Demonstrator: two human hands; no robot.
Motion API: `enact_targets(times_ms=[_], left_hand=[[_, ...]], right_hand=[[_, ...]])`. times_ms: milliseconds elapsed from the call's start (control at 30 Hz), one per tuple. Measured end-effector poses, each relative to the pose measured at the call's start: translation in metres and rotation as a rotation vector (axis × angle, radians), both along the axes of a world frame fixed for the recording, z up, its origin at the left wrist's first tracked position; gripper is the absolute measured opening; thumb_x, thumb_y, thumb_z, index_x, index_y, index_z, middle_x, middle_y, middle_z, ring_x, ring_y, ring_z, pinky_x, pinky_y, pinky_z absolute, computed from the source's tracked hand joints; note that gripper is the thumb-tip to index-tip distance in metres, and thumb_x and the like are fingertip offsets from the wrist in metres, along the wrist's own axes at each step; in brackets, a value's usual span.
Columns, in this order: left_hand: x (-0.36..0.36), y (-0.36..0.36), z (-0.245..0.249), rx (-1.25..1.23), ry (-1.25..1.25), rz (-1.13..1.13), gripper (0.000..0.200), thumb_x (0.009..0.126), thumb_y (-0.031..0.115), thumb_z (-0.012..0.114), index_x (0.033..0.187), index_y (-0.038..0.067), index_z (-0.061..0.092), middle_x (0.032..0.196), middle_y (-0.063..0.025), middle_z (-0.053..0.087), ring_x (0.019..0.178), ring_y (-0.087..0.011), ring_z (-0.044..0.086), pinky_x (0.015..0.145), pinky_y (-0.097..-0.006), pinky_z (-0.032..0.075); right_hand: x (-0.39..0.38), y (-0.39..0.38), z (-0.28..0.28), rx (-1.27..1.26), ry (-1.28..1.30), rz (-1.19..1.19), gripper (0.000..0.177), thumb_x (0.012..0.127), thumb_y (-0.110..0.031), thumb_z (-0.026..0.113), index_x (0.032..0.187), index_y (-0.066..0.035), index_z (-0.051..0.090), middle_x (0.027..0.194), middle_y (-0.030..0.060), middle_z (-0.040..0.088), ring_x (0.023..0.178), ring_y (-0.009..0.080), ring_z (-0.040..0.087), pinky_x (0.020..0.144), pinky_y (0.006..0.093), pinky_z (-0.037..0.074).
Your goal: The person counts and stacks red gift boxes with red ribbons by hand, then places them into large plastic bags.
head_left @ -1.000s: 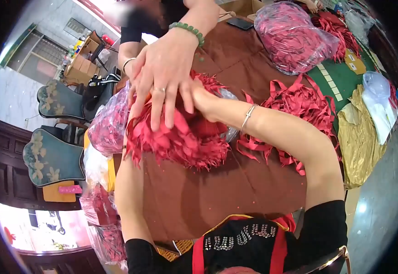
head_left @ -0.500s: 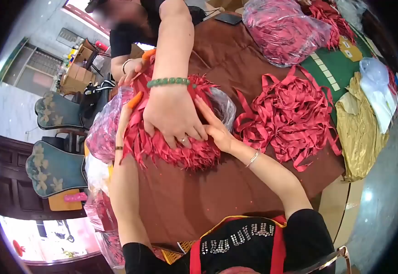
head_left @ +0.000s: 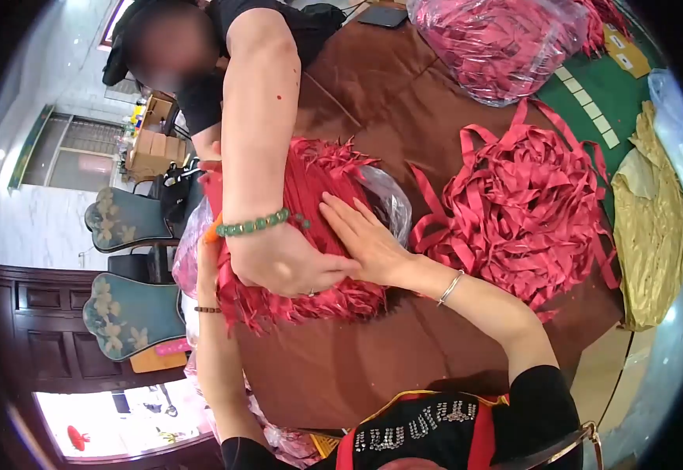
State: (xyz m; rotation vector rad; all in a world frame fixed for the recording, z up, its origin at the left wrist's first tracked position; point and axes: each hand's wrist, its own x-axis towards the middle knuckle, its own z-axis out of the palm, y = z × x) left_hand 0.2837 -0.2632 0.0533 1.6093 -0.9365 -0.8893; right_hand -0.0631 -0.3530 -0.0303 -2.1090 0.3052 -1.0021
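Note:
A thick bundle of red ribbon strips [head_left: 318, 176] lies on the brown-covered table, its frayed ends facing me. My right hand [head_left: 369, 244] rests flat on the bundle's right side, fingers stretched out. At the left edge is my left hand [head_left: 207, 258], with an orange cover on one finger lying straight along the ribbons. A co-worker's forearm hides part of that hand. Between my hands, the co-worker's hand [head_left: 283, 262], wearing a green bead bracelet, touches the ribbon ends with its fingers bent. Clear plastic [head_left: 388, 196] shows beside the bundle.
To the right sits a loose heap of red ribbon loops [head_left: 522, 211]. Behind it are a plastic bag of red ribbons [head_left: 498, 47] and a row of pale tiles [head_left: 588, 106] on green cloth. Gold wrapping [head_left: 651, 227] hangs at the right edge. Chairs [head_left: 134, 313] stand left.
The co-worker's hand was spread over the bundle's front and now has its fingers drawn together. More of the ribbon top shows. My hands stay at the bundle's sides; the view has shifted.

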Motion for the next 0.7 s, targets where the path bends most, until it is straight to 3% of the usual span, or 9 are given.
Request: enact_targets(times_ms=[233, 267, 333, 367, 400, 467, 600, 667, 700], left_hand=[[-0.066, -0.011, 0.052, -0.111, 0.600, -0.497, 0.038, 0.093, 0.011, 0.034, 0.126, -0.003, 0.046, 0.125, -0.0157, 0.050, 0.114, -0.0256, 0.051, 0.099, -0.0401, 0.040], [-0.047, 0.000, 0.043, -0.108, 0.595, -0.495, 0.038, 0.093, 0.011, 0.034, 0.126, -0.003, 0.046, 0.125, -0.0157, 0.050, 0.114, -0.0256, 0.051, 0.099, -0.0401, 0.040], [0.020, 0.029, 0.001, 0.080, 0.286, -0.007, 0.036, 0.092, 0.012, 0.035, 0.120, -0.003, 0.051, 0.119, -0.0158, 0.055, 0.109, -0.0253, 0.054, 0.096, -0.0391, 0.042], [0.029, 0.031, -0.021, -0.173, 1.139, -0.179, 0.033, 0.092, 0.014, 0.035, 0.113, -0.004, 0.054, 0.112, -0.0155, 0.059, 0.104, -0.0246, 0.056, 0.093, -0.0389, 0.044], [0.027, 0.029, -0.017, -0.168, 1.140, -0.183, 0.033, 0.092, 0.014, 0.035, 0.113, -0.004, 0.054, 0.112, -0.0155, 0.059, 0.104, -0.0246, 0.056, 0.093, -0.0389, 0.044], [0.012, 0.025, 0.001, -0.011, 0.354, 0.115, 0.032, 0.092, 0.013, 0.036, 0.110, -0.005, 0.055, 0.110, -0.0153, 0.059, 0.101, -0.0242, 0.057, 0.092, -0.0391, 0.045], [-0.056, 0.005, 0.029, -0.004, 0.311, 0.170, 0.030, 0.092, 0.012, 0.038, 0.111, -0.005, 0.054, 0.111, -0.0156, 0.059, 0.101, -0.0241, 0.057, 0.091, -0.0380, 0.045], [-0.078, 0.005, 0.042, -0.098, 0.463, -0.212, 0.039, 0.095, 0.032, 0.035, 0.121, 0.005, 0.047, 0.116, -0.0115, 0.056, 0.104, -0.0242, 0.054, 0.089, -0.0390, 0.044], [-0.098, -0.002, 0.054, -0.121, 0.533, -0.239, 0.030, 0.092, 0.012, 0.041, 0.114, -0.005, 0.053, 0.113, -0.0166, 0.057, 0.103, -0.0238, 0.056, 0.092, -0.0356, 0.044]], right_hand=[[0.007, -0.015, -0.003, 0.030, 0.017, 0.104, 0.099, 0.058, -0.002, 0.065, 0.140, 0.002, 0.011, 0.146, 0.0235, 0.012, 0.135, 0.0354, 0.016, 0.110, 0.0453, 0.017], [0.002, -0.018, 0.000, 0.032, 0.012, 0.106, 0.099, 0.058, -0.002, 0.065, 0.140, 0.002, 0.011, 0.146, 0.0235, 0.012, 0.135, 0.0354, 0.016, 0.110, 0.0453, 0.017], [-0.009, -0.031, 0.007, 0.128, 0.021, 0.290, 0.084, 0.059, 0.004, 0.057, 0.136, 0.004, 0.024, 0.143, 0.0229, 0.021, 0.133, 0.0346, 0.024, 0.108, 0.0416, 0.023], [-0.008, -0.046, 0.008, 0.210, -0.041, 0.380, 0.073, 0.061, 0.006, 0.053, 0.131, 0.005, 0.034, 0.139, 0.0215, 0.031, 0.130, 0.0325, 0.030, 0.107, 0.0393, 0.027], [-0.006, -0.065, 0.009, 0.291, -0.100, 0.469, 0.063, 0.062, 0.007, 0.050, 0.125, 0.006, 0.043, 0.135, 0.0201, 0.040, 0.127, 0.0303, 0.036, 0.105, 0.0370, 0.030], [0.007, -0.088, 0.015, 0.781, -0.303, 0.385, 0.043, 0.076, 0.000, 0.041, 0.117, 0.002, 0.055, 0.119, 0.0106, 0.057, 0.116, 0.0170, 0.047, 0.100, 0.0295, 0.035], [0.059, -0.116, 0.046, 0.905, -0.327, 0.360, 0.043, 0.094, -0.030, 0.037, 0.122, 0.000, 0.050, 0.126, 0.0156, 0.051, 0.119, 0.0231, 0.044, 0.101, 0.0324, 0.031], [0.088, -0.117, 0.054, 0.883, -0.342, 0.378, 0.046, 0.095, -0.032, 0.034, 0.128, -0.002, 0.046, 0.130, 0.0165, 0.047, 0.123, 0.0244, 0.041, 0.103, 0.0339, 0.029], [0.097, -0.113, 0.060, 0.870, -0.434, 0.480, 0.049, 0.093, -0.035, 0.037, 0.131, -0.004, 0.041, 0.134, 0.0190, 0.041, 0.125, 0.0273, 0.037, 0.103, 0.0356, 0.028]])
